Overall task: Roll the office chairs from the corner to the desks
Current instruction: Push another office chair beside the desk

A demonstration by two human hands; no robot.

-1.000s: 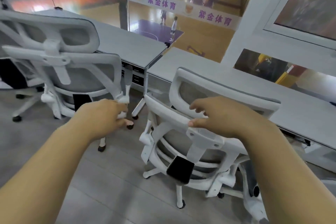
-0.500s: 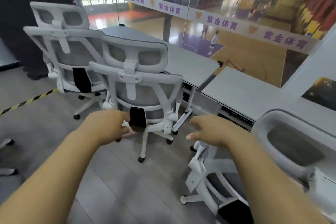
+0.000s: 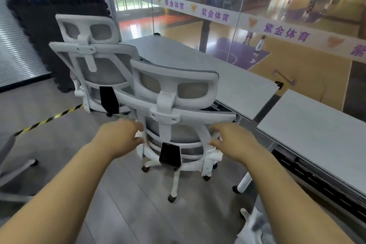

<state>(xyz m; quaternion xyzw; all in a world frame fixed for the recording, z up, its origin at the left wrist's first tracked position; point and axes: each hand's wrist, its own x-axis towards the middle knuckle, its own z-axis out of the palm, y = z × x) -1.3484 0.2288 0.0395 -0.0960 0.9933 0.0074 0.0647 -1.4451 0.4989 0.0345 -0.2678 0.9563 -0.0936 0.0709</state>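
1. Fingers first: on the left hand the fingers are curled in at the left edge of the near chair's back frame. A bit of white frame shows between them and the thumb, so we call that a hold, though blur softens it.
2. Over to the right hand: its fingers wrap the right edge of the same frame, low down by the seat. Both hands are on one chair.
3. Where is that chair? It stands on the floor with its back to us and its seat towards the long desk. It is just beside the desk's near edge, turned slightly. It is not tucked under, as far as we can see.
4. Further left, the far chair stands at the far end of the same desk, facing it. We'd mark that one as delivered.
5. The right desk runs along our right. A white chair part pokes in at the bottom edge near it, too cropped to judge.
6. At the left edge a third chair stands well apart from both desks, on the near side of the hazard tape.
7. Our read: one chair is placed, one is in hand and nearly home, and at least one is left to roll. The chair in hand looks to need squaring up and a short push in.
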